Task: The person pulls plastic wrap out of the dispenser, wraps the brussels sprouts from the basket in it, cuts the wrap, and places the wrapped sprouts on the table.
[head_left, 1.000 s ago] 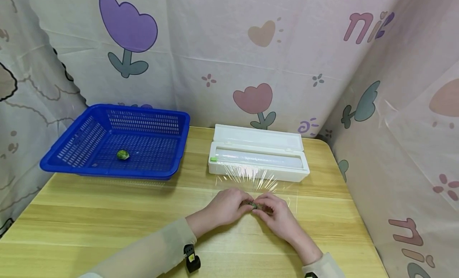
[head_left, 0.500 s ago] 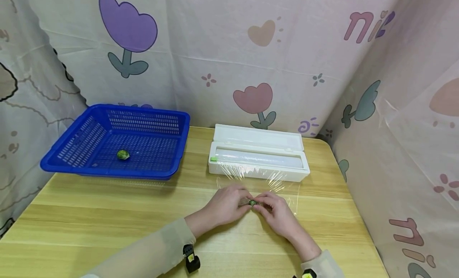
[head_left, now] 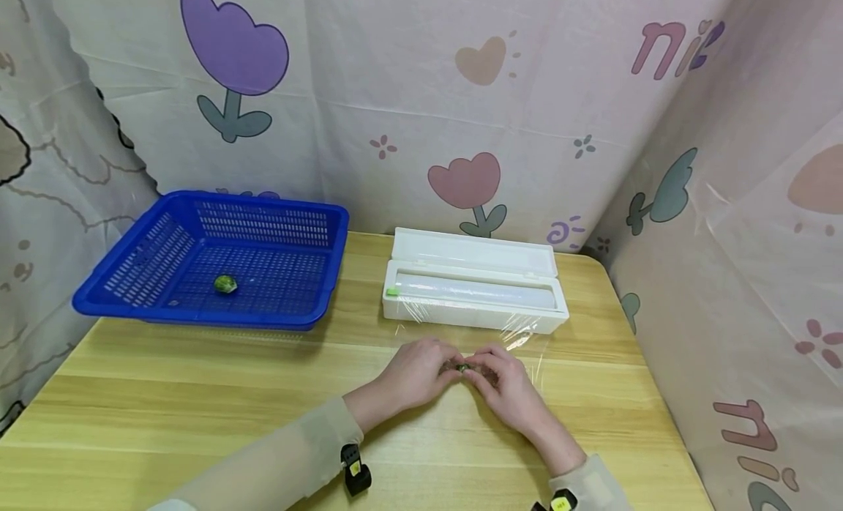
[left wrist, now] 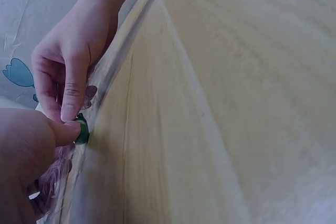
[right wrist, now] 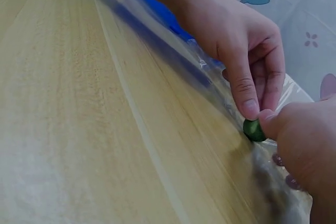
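Between both hands' fingertips in the head view sits a small round green vegetable (head_left: 463, 367), lying in clear cling film. My left hand (head_left: 418, 373) pinches the film at its left side, thumb and fingers right against it. From the other side, my right hand (head_left: 510, 394) pinches too, thumb tip meeting the left thumb. Much of the vegetable is hidden by fingers; the right wrist view shows its dark green rounded side (right wrist: 253, 130). The cling film (head_left: 520, 332) stretches from the hands back to a white dispenser box (head_left: 474, 251), whose lid stands open over the film roll (head_left: 474, 290).
A blue plastic basket (head_left: 197, 321) stands at the back left, with one green vegetable (head_left: 226, 284), shiny as if film-wrapped, inside. The wooden table (head_left: 263, 379) ends at a printed cloth (head_left: 369, 72) behind and to the right. A small green tab (head_left: 392, 292) sits on the box's left end.
Both hands have shifted slightly away from the body, toward the box, with the vegetable between them. The shiny creases in the film at the box front have lessened in the middle.
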`<state>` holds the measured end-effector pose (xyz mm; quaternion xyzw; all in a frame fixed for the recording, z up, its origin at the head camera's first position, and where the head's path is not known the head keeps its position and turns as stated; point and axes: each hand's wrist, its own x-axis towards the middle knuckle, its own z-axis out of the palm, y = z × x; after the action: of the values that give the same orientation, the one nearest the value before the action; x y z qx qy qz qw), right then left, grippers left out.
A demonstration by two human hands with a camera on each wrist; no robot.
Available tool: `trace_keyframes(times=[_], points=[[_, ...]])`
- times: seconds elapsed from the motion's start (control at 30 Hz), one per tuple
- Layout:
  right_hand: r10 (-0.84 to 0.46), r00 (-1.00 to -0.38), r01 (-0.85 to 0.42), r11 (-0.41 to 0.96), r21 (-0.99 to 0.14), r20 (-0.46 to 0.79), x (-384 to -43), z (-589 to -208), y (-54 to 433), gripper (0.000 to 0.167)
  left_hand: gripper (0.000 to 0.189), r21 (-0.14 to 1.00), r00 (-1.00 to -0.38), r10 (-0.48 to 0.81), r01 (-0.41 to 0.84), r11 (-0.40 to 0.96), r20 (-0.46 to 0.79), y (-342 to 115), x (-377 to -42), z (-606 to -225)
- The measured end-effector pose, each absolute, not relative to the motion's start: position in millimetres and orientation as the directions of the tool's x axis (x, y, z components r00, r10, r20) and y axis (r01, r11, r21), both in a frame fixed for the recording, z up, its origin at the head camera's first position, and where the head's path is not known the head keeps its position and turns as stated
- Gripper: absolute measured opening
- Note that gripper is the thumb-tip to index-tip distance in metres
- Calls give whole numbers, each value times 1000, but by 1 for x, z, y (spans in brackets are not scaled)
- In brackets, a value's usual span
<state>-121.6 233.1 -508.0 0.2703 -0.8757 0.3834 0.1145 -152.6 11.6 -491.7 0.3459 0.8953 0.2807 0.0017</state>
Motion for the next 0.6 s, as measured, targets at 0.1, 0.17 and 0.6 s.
trace_keyframes(times=[0.1, 0.17, 0.6], points=[[-373, -802, -595, 569, -568, 466, -123, -509, 233, 17, 17, 504, -762, 620, 616, 606, 187, 12, -155, -492], [-372, -781, -617, 580, -531, 501, -124, -509, 233, 19, 16, 505, -765, 617, 613, 608, 185, 13, -156, -492], [-379, -801, -583, 668, -462, 463, -131, -505, 230, 28, 19, 496, -785, 591, 595, 633, 188, 13, -161, -490]])
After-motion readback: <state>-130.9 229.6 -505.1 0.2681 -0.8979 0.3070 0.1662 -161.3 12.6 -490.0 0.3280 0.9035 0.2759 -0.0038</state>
